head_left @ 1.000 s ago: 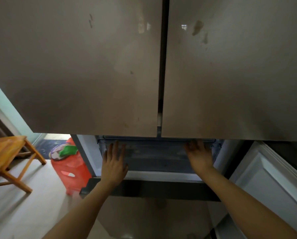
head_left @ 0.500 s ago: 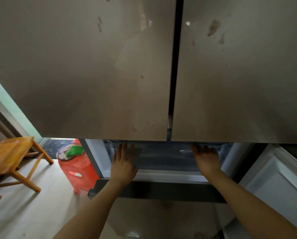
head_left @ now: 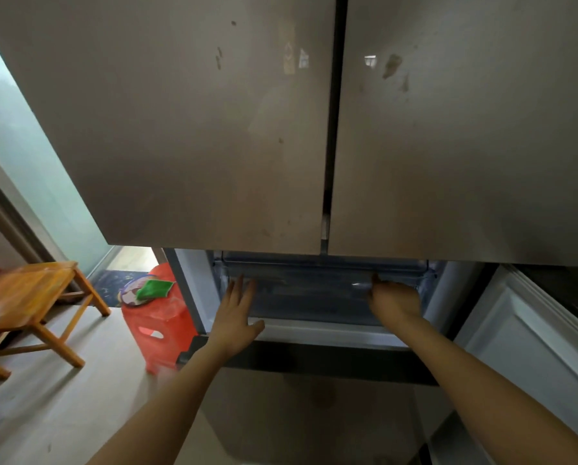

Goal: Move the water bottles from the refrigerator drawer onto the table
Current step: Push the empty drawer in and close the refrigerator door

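Observation:
Below the two shut upper doors of the refrigerator a compartment stands open with a translucent blue drawer inside. My left hand lies flat with straight fingers against the drawer's left front. My right hand is at the drawer's right front, fingers curled over its upper edge. No water bottle shows; the drawer's inside is hidden behind its frosted front and the doors above.
The lower compartment's door hangs open at the right. A red plastic stool with a green cloth on it stands left of the fridge. A wooden stool stands further left on the tiled floor.
My right hand's fingers have curled over the drawer's top edge; earlier they lay straighter. My left hand stays flat on the drawer front. The view has shifted slightly.

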The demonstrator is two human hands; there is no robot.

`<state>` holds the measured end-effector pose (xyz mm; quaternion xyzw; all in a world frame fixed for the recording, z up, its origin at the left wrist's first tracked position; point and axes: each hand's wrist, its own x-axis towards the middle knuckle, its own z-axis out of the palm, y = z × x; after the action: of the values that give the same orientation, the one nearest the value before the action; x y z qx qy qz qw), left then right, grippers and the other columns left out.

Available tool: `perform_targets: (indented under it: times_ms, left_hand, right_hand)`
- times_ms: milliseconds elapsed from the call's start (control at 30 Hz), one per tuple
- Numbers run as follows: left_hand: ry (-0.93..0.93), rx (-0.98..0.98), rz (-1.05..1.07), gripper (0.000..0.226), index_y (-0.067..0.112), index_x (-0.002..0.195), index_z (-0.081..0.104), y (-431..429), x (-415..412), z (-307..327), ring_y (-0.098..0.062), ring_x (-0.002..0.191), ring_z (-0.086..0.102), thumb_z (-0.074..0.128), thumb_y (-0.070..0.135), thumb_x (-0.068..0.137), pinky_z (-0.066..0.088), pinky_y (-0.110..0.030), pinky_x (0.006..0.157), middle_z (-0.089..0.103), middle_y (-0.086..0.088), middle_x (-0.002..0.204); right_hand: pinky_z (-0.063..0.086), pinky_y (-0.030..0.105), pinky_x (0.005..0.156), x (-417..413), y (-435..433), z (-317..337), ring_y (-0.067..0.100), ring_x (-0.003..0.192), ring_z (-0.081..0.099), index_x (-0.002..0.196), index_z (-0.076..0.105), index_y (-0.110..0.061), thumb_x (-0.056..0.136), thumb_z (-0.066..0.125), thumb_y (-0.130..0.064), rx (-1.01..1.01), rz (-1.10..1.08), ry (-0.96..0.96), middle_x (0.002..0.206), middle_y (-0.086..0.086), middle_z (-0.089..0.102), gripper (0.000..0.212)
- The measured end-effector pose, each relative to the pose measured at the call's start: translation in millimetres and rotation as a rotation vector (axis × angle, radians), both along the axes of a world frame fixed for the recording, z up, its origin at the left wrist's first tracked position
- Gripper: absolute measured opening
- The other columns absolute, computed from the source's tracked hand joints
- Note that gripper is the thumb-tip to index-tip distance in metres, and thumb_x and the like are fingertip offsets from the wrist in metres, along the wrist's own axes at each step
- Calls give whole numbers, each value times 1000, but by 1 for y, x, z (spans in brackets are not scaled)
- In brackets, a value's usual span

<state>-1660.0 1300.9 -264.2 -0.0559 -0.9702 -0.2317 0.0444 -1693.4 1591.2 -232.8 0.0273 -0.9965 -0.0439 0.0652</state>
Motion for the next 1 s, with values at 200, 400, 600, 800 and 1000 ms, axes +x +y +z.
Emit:
perform_targets:
  times_ms: [200, 400, 600, 800, 1000]
  left_hand:
    - [-5, 73, 35, 88, 24, 146, -4, -11, 40, -21, -23, 144, 1, 61, 27, 85, 12, -37, 117, -6, -5, 157]
    - [-66, 49, -68, 83, 19, 147, 3, 4, 34, -15, -31, 143, 3, 58, 29, 87, 12, -41, 115, -4, -8, 156]
    - [-45, 134, -402, 73, 20, 147, 12, 59, 46, 8, -26, 143, 2, 56, 25, 89, 15, -42, 116, 2, -4, 157]
    - [-20, 184, -667, 65, 24, 145, 18, 87, 107, 19, -20, 143, 2, 53, 23, 91, 10, -38, 116, 6, 3, 156]
    - [-63, 227, -847, 63, 17, 145, 22, 95, 180, 9, -24, 142, 7, 53, 24, 91, 9, -32, 114, 13, -4, 155]
  right_hand:
    - [21, 19, 39, 49, 39, -11, 15, 52, 58, 78, 64, -13, 87, 58, -16, -150, 108, 133, 61, 1, 61, 11]
    - [8, 15, 33, 112, 63, -6, 13, 30, 44, 46, 53, -14, 49, 86, -4, -109, 36, 263, 40, -1, 50, 34]
    - [40, 22, 35, 216, 81, -2, 23, 44, 56, 56, 68, -11, 58, 72, -11, 61, -185, 443, 49, 5, 59, 5]
    - [50, 35, 49, 354, 64, 11, 33, 64, 65, 71, 72, -4, 56, 79, -2, 120, -479, 530, 66, 13, 66, 16]
    - [51, 39, 53, 474, 35, 25, 36, 72, 66, 72, 73, -5, 41, 88, -4, 238, -713, 371, 76, 17, 68, 35]
